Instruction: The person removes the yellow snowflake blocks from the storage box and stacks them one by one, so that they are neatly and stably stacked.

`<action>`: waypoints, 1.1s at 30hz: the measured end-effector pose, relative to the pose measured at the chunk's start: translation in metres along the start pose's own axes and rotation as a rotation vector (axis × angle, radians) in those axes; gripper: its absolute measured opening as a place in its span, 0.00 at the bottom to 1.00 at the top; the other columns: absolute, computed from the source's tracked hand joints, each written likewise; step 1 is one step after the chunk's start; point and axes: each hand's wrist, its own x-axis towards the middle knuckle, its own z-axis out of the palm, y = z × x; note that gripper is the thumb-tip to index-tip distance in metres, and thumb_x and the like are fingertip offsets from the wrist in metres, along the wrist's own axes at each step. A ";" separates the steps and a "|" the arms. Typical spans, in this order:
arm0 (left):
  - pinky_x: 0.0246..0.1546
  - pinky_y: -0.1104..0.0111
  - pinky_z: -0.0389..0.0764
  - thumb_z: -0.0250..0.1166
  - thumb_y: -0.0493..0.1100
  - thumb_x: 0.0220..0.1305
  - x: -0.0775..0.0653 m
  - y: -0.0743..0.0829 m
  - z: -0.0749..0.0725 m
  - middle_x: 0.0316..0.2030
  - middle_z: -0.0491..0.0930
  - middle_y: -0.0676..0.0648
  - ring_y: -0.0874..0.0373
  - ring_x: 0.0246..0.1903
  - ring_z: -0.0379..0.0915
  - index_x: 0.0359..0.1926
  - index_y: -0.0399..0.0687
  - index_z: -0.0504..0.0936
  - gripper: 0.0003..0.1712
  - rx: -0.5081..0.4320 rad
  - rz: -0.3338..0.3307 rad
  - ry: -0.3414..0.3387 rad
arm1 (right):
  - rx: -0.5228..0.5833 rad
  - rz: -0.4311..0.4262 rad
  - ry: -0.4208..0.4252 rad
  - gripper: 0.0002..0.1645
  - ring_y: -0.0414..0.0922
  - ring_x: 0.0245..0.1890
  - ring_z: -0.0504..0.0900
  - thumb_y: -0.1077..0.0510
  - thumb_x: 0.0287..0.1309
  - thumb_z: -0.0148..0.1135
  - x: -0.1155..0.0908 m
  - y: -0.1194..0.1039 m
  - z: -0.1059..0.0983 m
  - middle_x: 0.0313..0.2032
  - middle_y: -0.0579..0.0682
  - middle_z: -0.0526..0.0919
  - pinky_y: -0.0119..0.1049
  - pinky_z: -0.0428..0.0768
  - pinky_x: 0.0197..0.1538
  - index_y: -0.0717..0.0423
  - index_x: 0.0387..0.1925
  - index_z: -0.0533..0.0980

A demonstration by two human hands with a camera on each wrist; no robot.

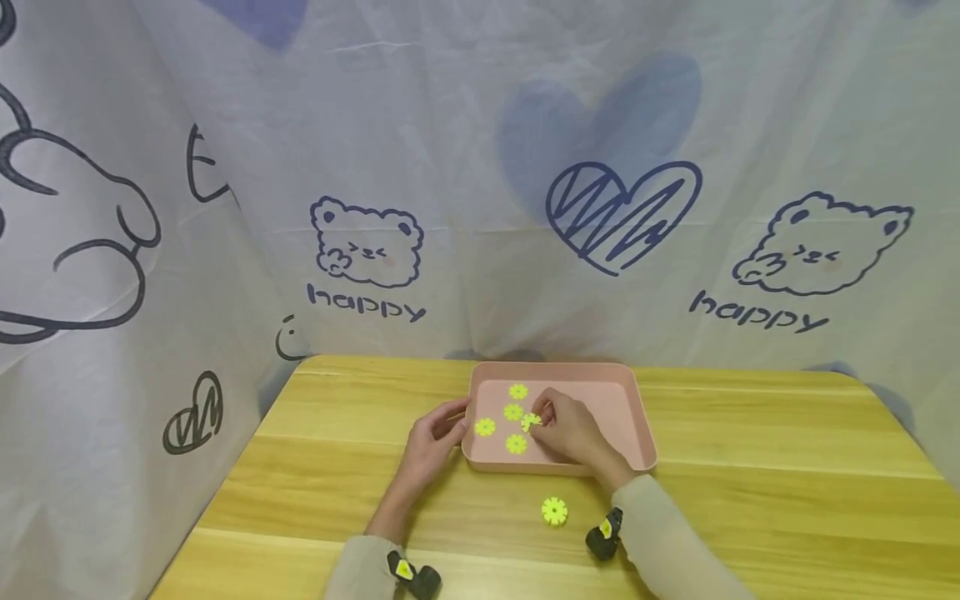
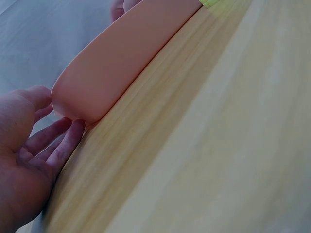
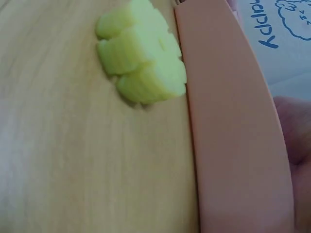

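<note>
My right hand (image 1: 570,429) reaches over the pink tray (image 1: 611,408) and pinches a yellow-green notched snowflake disc (image 1: 530,422) between thumb and fingers. Several like discs (image 1: 516,444) lie spread over the left half of the tray. At the tray's left side, my left hand (image 1: 431,442) touches the outer wall with relaxed fingers. In the left wrist view its fingertips (image 2: 75,128) are at the tray's lower corner. On the table before the tray stands a thick stack of yellow-green discs (image 3: 146,53), its side showing fine layers.
The tray lies on a light wooden table (image 1: 750,500) near its back edge. A pale cloth (image 1: 480,167) with drawn hearts and bears hangs behind and to the left. Both wrists carry small black cameras (image 1: 603,537).
</note>
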 end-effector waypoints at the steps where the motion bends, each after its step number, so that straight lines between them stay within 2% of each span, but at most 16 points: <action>1: 0.53 0.59 0.85 0.61 0.35 0.75 0.000 0.000 0.000 0.65 0.76 0.36 0.38 0.61 0.76 0.66 0.36 0.77 0.22 -0.001 -0.003 0.002 | 0.012 -0.002 -0.003 0.12 0.41 0.28 0.73 0.66 0.51 0.72 -0.001 0.000 -0.001 0.27 0.47 0.78 0.36 0.74 0.35 0.57 0.36 0.77; 6: 0.53 0.59 0.85 0.62 0.34 0.74 0.000 -0.001 0.000 0.65 0.76 0.35 0.38 0.61 0.76 0.66 0.36 0.77 0.22 -0.009 -0.006 0.002 | 0.092 0.007 -0.032 0.09 0.42 0.29 0.76 0.66 0.58 0.69 -0.006 0.002 -0.010 0.29 0.47 0.78 0.35 0.76 0.34 0.56 0.39 0.78; 11: 0.52 0.59 0.85 0.62 0.34 0.74 -0.001 0.000 0.001 0.65 0.76 0.35 0.38 0.61 0.76 0.66 0.36 0.77 0.22 -0.001 -0.009 0.005 | 0.254 0.057 -0.072 0.09 0.46 0.29 0.84 0.68 0.66 0.61 -0.014 0.002 -0.017 0.33 0.53 0.80 0.33 0.79 0.27 0.56 0.46 0.78; 16: 0.53 0.60 0.85 0.62 0.35 0.74 0.001 0.000 0.001 0.65 0.76 0.35 0.38 0.61 0.76 0.66 0.35 0.77 0.21 0.006 -0.009 0.008 | 0.354 0.075 -0.069 0.10 0.49 0.27 0.85 0.68 0.68 0.60 -0.024 -0.002 -0.023 0.37 0.56 0.80 0.34 0.81 0.25 0.57 0.49 0.79; 21: 0.52 0.62 0.86 0.62 0.35 0.74 0.002 0.001 0.000 0.65 0.76 0.36 0.38 0.61 0.76 0.66 0.36 0.77 0.21 0.008 -0.008 0.006 | 0.312 0.006 -0.009 0.15 0.47 0.31 0.84 0.69 0.63 0.61 -0.034 -0.005 -0.031 0.41 0.54 0.82 0.32 0.81 0.26 0.59 0.51 0.79; 24: 0.52 0.62 0.85 0.62 0.35 0.75 0.003 0.001 0.000 0.65 0.76 0.36 0.38 0.61 0.76 0.66 0.35 0.77 0.21 0.010 -0.005 0.003 | 0.284 -0.038 0.043 0.14 0.45 0.33 0.83 0.69 0.61 0.65 -0.040 -0.005 -0.035 0.40 0.53 0.83 0.31 0.82 0.30 0.59 0.49 0.80; 29: 0.52 0.61 0.85 0.61 0.34 0.75 0.002 0.000 0.000 0.65 0.76 0.35 0.38 0.62 0.76 0.66 0.36 0.77 0.21 0.005 -0.007 0.006 | 0.286 -0.100 0.092 0.12 0.44 0.35 0.82 0.68 0.63 0.66 -0.050 -0.003 -0.038 0.39 0.51 0.84 0.30 0.83 0.37 0.58 0.47 0.80; 33: 0.53 0.61 0.85 0.61 0.34 0.75 0.001 -0.001 0.000 0.65 0.75 0.35 0.38 0.62 0.75 0.66 0.36 0.77 0.21 0.003 -0.009 0.002 | 0.335 -0.116 0.095 0.10 0.50 0.33 0.84 0.68 0.67 0.62 -0.060 -0.003 -0.040 0.40 0.53 0.82 0.34 0.86 0.37 0.59 0.49 0.80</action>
